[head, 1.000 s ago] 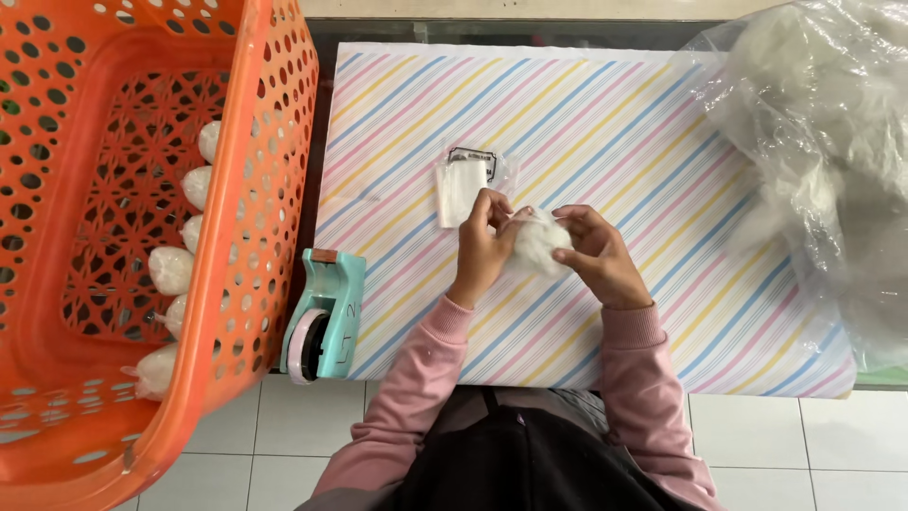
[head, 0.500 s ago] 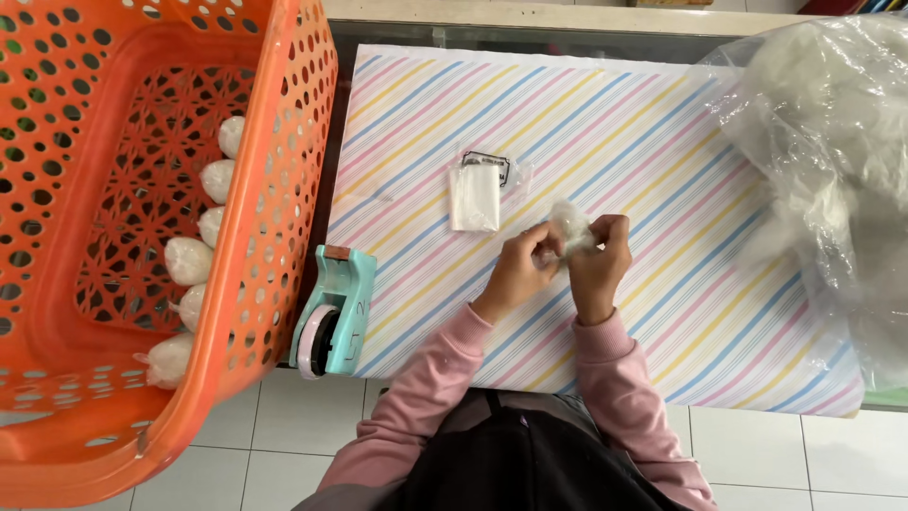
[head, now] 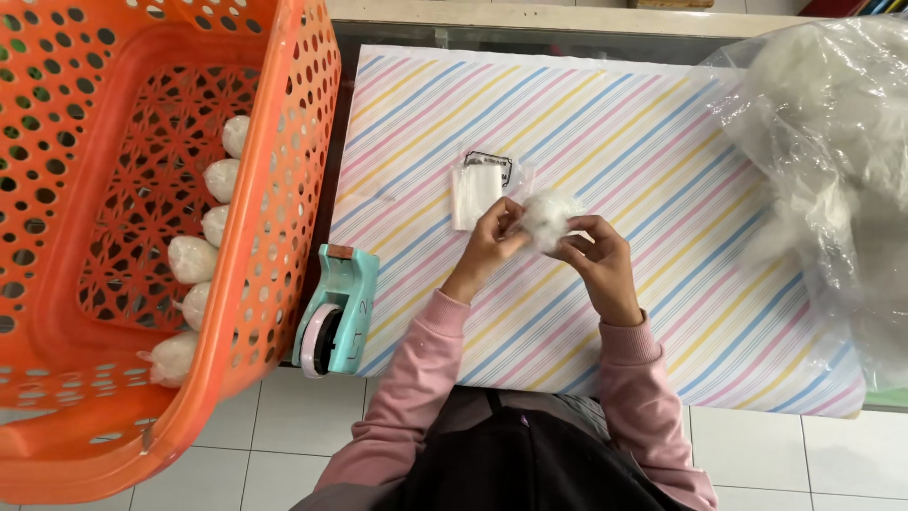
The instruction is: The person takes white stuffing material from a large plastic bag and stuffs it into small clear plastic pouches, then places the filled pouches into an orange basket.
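Striped paper in pink, blue and yellow covers the table (head: 662, 142) you're working at, with pale floor tiles showing below its edge. Both your hands are up over the middle of it, pinching the same small white fluffy wad (head: 549, 220), looks like it's in a clear bag. Your left hand (head: 494, 237) has its fingertips closed on the wad's left side, your right hand (head: 598, 260) grips it from the right and underneath, so it's held between the two, just above the paper. Pink sleeves on both arms.

Right beside your left hand, a bit further up the table, there's a little stack of flat clear bags (head: 475, 194) with a dark clip at its top. Off the table's near left corner sits a mint-green tape dispenser (head: 336, 312). Further left is a big orange perforated basket (head: 274, 237) with a row of filled white bundles (head: 192, 258) lined up along its inner right wall. Way over on your right, a big clear plastic sack of white stuffing (head: 832, 170) sits well apart from your hands.
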